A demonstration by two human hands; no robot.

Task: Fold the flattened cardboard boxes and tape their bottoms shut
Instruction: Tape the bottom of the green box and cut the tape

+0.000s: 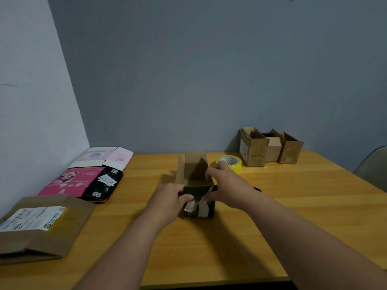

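Box (198, 200) stands on bench (272, 216) w/ flaps up, left hand (170, 198) & right hand (225, 184) both pinching its near rim; probably best to square corners before reaching for tape (230, 162).

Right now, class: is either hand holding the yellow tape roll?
No: the tape roll sits on the table behind the dark box, which the left hand and right hand grip.

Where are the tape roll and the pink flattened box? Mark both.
tape roll (236, 165): head view, yellow outer side.
pink flattened box (71, 181): head view, middle of printed top face.
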